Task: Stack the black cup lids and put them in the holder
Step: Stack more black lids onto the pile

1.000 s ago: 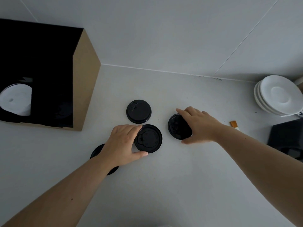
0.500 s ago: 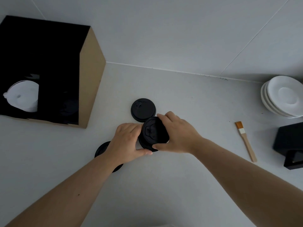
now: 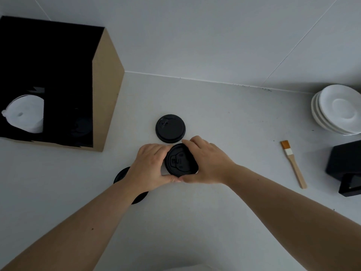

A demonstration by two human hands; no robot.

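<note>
Your left hand point(image 3: 151, 167) and right hand point(image 3: 205, 163) both have a grip on the same black lid point(image 3: 180, 160) at the middle of the white surface point(image 3: 214, 212), thumbs meeting at its 6 o'clock edge and fingers wrapped around each side. Whether another lid sits beneath it cannot be told. A second lid point(image 3: 170, 128) lies just beside it at 12 o'clock, and a third lid point(image 3: 122, 175) peeks from under your left wrist at 8 o'clock. The holder point(image 3: 106, 90) stands at 10 o'clock.

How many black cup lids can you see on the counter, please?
3 visible: one behind the hands, one held between both hands (possibly stacked on another), one half-hidden under the left wrist.
</note>
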